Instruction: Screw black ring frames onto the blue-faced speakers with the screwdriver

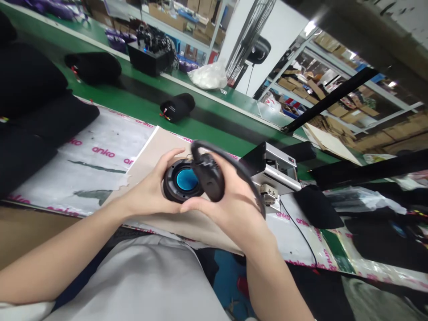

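Observation:
My left hand point(149, 191) curves around a round black speaker point(167, 189) with a shiny blue cone, its thumb and fingers against the rim. The speaker faces up over a beige sheet point(200, 227). In my right hand point(234, 207) is a black electric screwdriver point(211, 178), held upright over the speaker's right side. A thick black cord loops from its top across the back of that hand. The screwdriver's tip is hidden beneath its body. My right thumb reaches along the speaker's near edge, close to my left thumb.
A metal device point(279, 174) stands right of my hands, with a thin black cable point(301, 236) nearby. Beyond the bench lies a green conveyor belt point(214, 120) carrying black cylindrical pieces point(177, 107) with wires. Large black pieces point(30, 80) crowd the left. A black bar point(334, 98) slants at right.

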Tool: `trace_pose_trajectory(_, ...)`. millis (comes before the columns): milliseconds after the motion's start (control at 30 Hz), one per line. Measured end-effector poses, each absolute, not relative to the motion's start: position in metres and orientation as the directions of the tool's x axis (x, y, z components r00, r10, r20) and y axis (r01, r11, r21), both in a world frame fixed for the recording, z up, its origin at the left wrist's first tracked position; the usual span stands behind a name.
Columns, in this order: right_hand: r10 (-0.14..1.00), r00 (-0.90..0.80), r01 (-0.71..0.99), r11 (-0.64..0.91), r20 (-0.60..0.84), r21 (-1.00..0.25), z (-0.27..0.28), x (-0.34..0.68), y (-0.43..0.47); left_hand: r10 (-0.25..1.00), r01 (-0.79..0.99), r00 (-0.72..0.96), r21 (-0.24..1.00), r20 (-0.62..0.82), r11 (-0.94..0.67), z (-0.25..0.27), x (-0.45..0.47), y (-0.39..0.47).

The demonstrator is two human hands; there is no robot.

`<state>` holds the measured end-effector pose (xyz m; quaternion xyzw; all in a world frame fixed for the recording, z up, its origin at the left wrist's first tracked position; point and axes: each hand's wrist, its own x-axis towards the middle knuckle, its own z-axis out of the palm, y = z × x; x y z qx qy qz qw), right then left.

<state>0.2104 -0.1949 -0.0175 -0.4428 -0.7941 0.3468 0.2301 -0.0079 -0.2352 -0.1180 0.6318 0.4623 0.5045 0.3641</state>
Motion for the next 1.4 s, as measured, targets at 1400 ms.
trace_pose_trajectory(1400,0.842,-0.538,0.479,0.277,-0.03,-0.833,-0.027,0.226,-0.18,0.947,0.125,0.051,0.938,0.318,-0.322,-0.121,0.007,-0.229)
